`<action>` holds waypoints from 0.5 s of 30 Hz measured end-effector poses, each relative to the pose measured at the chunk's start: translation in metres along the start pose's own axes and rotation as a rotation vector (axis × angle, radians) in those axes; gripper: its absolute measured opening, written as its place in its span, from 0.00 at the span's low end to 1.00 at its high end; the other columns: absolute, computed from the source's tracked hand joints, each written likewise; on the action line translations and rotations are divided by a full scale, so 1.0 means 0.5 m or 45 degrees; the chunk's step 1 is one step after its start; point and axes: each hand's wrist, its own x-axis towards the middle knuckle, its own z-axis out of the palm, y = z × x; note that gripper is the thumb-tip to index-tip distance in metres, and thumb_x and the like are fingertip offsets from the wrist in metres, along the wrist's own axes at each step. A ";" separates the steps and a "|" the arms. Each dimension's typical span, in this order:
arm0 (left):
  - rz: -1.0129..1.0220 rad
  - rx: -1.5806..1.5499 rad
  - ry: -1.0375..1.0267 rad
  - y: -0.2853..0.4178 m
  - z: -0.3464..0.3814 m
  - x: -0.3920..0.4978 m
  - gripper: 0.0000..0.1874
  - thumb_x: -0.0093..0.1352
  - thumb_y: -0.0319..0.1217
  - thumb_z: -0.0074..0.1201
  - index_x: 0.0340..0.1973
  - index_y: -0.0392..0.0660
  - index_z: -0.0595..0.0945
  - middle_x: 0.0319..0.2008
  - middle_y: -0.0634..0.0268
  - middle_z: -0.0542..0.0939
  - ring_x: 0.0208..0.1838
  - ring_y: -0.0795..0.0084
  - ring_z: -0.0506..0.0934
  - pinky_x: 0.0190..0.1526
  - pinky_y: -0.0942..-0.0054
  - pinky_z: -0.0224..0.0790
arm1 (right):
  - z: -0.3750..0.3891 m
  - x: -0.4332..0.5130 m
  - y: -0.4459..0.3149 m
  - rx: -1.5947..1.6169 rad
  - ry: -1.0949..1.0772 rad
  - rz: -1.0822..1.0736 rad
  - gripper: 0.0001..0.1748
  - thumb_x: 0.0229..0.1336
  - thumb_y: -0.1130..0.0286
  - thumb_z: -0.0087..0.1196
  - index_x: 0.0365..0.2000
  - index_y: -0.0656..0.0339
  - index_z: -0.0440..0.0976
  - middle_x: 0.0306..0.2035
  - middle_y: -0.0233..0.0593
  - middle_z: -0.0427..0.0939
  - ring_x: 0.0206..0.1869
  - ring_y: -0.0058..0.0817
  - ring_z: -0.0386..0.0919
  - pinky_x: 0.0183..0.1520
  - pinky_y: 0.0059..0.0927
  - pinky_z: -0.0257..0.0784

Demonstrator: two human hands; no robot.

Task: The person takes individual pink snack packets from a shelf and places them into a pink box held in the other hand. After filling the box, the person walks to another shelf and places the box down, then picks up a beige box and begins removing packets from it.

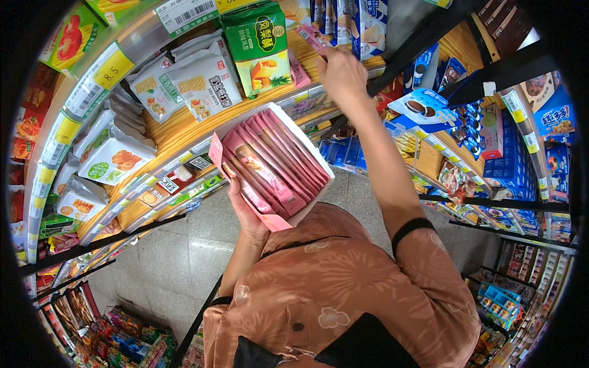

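My left hand (248, 214) grips a pink-and-white cardboard display box (276, 222) from its near left side, in front of my body. Thin pink snack packets (276, 161) stand in a row inside the box, several of them overlapping. Reaching to the wooden shelf, my right hand (344, 76) has its fingers on the end of a single pink packet (313, 39); the fingertips are partly hidden. Another pink packet (299, 71) leans beside a green bag of pineapple cakes (257, 50), left of my right hand.
Grey-white soda biscuit bags (204, 80) and white biscuit bags (115, 156) fill the shelf to the left. Blue wafer packs (369, 27) stand just beyond my right hand. Price labels run along the shelf edge (158, 170). Blue cookie displays (425, 108) occupy the right-hand shelves.
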 end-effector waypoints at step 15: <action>0.028 -0.023 -0.027 0.004 -0.009 0.003 0.32 0.70 0.51 0.51 0.63 0.44 0.69 0.60 0.60 0.75 0.62 0.59 0.74 0.65 0.56 0.65 | 0.105 0.107 0.051 -0.207 -0.353 0.218 0.19 0.49 0.59 0.65 0.42 0.54 0.81 0.44 0.48 0.82 0.51 0.47 0.79 0.53 0.51 0.71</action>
